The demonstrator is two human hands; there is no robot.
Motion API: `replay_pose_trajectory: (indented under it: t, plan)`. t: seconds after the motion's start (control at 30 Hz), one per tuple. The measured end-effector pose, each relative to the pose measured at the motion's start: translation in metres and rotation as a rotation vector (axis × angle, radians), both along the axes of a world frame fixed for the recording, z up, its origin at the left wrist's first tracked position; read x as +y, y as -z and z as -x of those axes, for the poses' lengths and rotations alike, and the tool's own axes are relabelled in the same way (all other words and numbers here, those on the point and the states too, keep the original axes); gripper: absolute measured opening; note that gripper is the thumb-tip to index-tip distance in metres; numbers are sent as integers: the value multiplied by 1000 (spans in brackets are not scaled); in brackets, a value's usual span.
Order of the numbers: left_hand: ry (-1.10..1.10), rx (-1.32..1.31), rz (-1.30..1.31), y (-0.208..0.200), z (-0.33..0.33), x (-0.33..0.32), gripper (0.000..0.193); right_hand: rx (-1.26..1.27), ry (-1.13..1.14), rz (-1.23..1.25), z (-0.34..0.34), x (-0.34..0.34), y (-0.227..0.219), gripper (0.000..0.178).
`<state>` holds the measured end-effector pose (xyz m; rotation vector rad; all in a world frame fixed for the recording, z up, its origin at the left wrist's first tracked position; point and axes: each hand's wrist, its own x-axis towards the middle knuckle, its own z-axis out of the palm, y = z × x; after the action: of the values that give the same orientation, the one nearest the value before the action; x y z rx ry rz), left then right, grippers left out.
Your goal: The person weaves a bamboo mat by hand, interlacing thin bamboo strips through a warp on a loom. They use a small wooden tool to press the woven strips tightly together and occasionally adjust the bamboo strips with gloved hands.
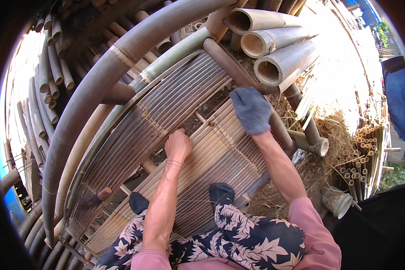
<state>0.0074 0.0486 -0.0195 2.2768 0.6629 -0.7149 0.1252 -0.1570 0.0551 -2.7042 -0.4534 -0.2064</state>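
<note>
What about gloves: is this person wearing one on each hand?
No, a blue-grey glove covers the right hand, while the left hand is bare.

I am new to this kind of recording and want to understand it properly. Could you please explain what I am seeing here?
There is no machine: a person works with their own two hands. The single picture comes from a wide fisheye camera on the person's head, looking down, so straight edges bend near the rim. The bare left hand is at the edge of the bamboo slats, beside a gap; the gloved right hand is at their far end. Whether either hand grips something is hidden. The person's feet are on the slats too. A wooden handle shows at the left. Around them are a curved pole, thick tubes and a bucket.
</note>
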Motion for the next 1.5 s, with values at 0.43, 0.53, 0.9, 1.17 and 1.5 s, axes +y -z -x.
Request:
replay_pose_trajectory:
  t: [0.43,0.53,0.9,1.17,1.5]
  plan:
    - [-10,-152,515,99,-25,-7,37,1132,-766,543,-60,68,110,26]
    - [-160,-133,490,86,-24,-13,39,1087,-736,268,-62,55,97,34]
    - [-206,-316,300,40,-13,-20,34,376,-413,513,-42,37,55,21]
    - [-329,-182,800,21,-2,3,24,327,-451,-89,14,21,51,27]
    - [-454,-80,805,26,-19,-1,27,1148,-5,-1332,115,-91,-14,22]
